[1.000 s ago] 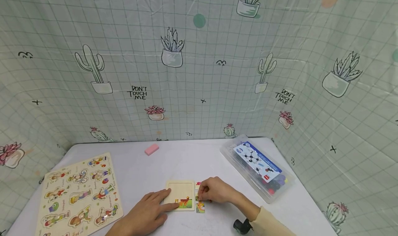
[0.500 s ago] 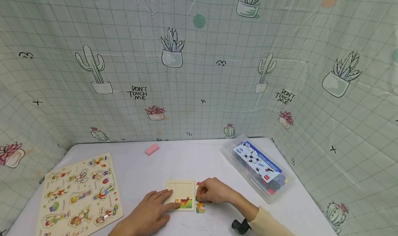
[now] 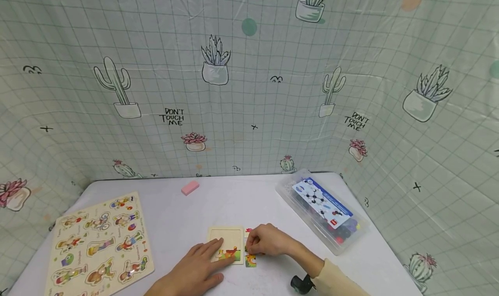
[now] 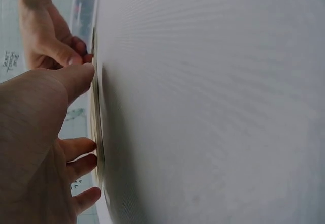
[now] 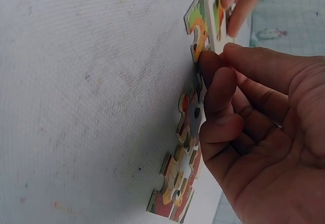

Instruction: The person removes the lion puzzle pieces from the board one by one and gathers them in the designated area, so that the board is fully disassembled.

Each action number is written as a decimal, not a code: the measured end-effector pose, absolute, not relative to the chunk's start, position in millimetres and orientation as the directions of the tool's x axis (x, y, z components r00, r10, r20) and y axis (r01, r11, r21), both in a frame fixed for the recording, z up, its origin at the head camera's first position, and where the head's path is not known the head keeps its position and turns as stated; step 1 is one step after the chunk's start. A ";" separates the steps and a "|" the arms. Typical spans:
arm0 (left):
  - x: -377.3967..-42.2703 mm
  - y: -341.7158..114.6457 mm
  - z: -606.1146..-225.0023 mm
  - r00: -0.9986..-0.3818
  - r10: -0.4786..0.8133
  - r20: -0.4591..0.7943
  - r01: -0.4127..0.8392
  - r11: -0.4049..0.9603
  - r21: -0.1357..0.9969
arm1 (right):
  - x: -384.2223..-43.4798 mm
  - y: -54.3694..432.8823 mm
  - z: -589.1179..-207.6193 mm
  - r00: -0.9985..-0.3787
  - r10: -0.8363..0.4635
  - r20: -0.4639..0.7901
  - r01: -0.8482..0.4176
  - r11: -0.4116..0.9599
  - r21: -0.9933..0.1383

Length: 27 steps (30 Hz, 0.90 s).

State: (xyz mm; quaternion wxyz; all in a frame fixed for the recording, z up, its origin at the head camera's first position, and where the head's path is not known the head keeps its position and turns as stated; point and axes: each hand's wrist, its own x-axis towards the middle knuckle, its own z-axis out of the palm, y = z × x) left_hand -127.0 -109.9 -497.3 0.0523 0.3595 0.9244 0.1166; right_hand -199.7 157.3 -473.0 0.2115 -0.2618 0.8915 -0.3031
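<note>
A square wooden puzzle tray (image 3: 226, 228) lies at the table's front middle. Joined picture pieces (image 3: 232, 253) in orange and green fill part of its lower edge. My left hand (image 3: 200, 265) rests on the tray with fingers extended, the index finger over those pieces. Just right of the tray, my right hand (image 3: 269, 239) has its fingers bent, thumb and index close together at a column of loose pieces. Whether they pinch a piece is hidden. An orange-green puzzle piece (image 5: 200, 28) lies beside the tray, and more pieces (image 5: 175, 183) lie under the right hand.
On the left lies a large wooden board (image 3: 91, 244) with several child figures. A pink block (image 3: 190, 187) sits at the back. The transparent case (image 3: 319, 211) of coloured parts stands at the right. A cactus-print cloth (image 3: 249, 92) hangs behind the white table (image 3: 234, 200).
My left hand has slid right across the tray, its index finger now farther over the joined pieces. The right hand has hardly moved beside the tray.
</note>
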 end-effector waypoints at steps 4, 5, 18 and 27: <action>-126.7 -109.5 -497.6 -0.736 0.676 -0.019 0.651 0.716 0.250 | -200.1 156.9 -473.5 -0.772 -0.598 -0.216 -0.340 0.676 -0.654; -126.6 -109.3 -497.3 -0.737 0.676 -0.022 0.650 0.717 0.254 | -200.2 156.9 -473.5 -0.771 -0.598 -0.216 -0.339 0.674 -0.656; -127.1 -110.3 -494.4 -0.722 0.691 -0.027 0.663 0.704 0.255 | -209.1 138.8 -467.0 -0.769 -0.615 -0.176 -0.338 0.624 -0.705; -125.7 -109.1 -490.8 -0.710 0.703 -0.047 0.673 0.696 0.251 | -207.6 110.2 -470.3 -0.697 -0.693 -0.183 -0.457 0.626 -0.632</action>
